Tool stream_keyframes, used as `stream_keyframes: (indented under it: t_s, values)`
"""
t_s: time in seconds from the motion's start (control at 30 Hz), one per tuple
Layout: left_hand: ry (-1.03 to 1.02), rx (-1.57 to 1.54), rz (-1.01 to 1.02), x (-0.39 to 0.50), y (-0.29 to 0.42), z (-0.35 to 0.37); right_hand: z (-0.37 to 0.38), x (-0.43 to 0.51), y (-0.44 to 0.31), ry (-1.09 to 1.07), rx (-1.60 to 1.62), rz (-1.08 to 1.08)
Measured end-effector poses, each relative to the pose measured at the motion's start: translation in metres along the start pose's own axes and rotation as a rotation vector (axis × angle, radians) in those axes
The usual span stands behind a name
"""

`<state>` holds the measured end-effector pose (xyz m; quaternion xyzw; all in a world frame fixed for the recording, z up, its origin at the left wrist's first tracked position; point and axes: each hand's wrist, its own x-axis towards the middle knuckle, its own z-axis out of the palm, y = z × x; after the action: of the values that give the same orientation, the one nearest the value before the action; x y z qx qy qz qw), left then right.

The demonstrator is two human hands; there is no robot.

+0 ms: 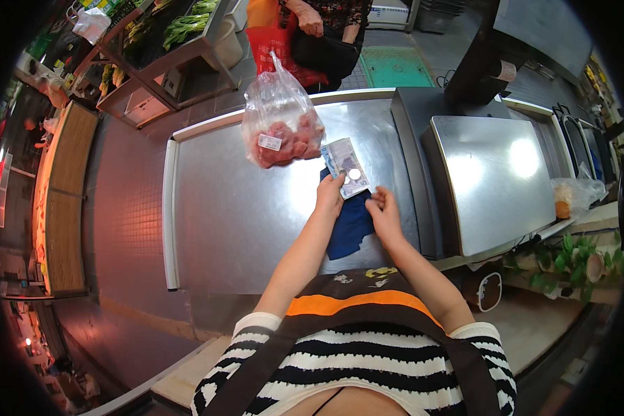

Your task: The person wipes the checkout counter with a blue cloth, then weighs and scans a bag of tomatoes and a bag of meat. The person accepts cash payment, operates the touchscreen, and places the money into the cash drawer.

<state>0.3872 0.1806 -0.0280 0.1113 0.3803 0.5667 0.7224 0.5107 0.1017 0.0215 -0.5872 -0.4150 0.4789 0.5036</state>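
My left hand [331,194] holds a banknote [345,158] with coins [354,174] lying on its face, over the stainless steel counter. Just right of the note is my right hand [384,209], its fingers curled near the note's lower corner; whether it grips anything is not clear. A dark blue cloth [349,229] lies on the counter beneath my hands. Beyond my left hand, a clear plastic bag of raw meat [286,136] with a printed label rests at the counter's far edge.
A metal weighing platform [491,177] stands at the right, below a dark screen unit. Across the counter a person [312,23] has a red bag [270,49] and a black bag [327,57]. Vegetable shelves [151,62] stand at the upper left.
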Motion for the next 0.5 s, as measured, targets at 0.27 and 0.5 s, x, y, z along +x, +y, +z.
stream_keyframes:
  t_s: [0.27,0.5]
  values:
    - [0.006,0.030,-0.014,0.005,-0.001,-0.004,-0.110,-0.087,-0.168,-0.648,0.011,0.148]
    - [0.103,0.227,0.046,0.003,0.002,-0.005,-0.189,-0.064,-0.233,-0.277,-0.027,-0.310]
